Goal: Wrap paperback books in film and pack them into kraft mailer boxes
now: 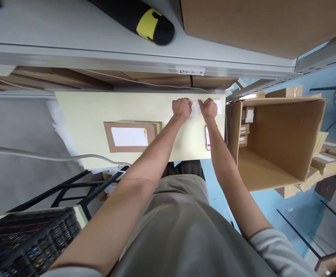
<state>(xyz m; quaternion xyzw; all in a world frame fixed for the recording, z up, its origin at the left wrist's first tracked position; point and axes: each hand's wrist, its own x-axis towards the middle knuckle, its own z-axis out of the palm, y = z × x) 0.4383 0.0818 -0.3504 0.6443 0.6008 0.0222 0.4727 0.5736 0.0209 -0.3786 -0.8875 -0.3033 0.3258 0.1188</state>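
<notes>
Both hands are at the far right part of the pale yellow tabletop [84, 107]. My left hand [182, 107] is closed, its fingers pinched on the left part of a white paper label [196, 109]. Closed as well, my right hand [208, 108] grips the label a little farther right, and white paper shows on its right side. A phone [207, 138] with a lit screen lies beside my right forearm. To the left of my left forearm rests a brown cardboard box [107, 134] with a white label [129, 137] on its top.
At right stands a big open carton [274, 154] with small boxes [243, 129] by its left side. A grey shelf [84, 57] crosses above the table, bearing a black and yellow object [152, 25]. A black crate [41, 238] is at lower left, near a pale cable [55, 157].
</notes>
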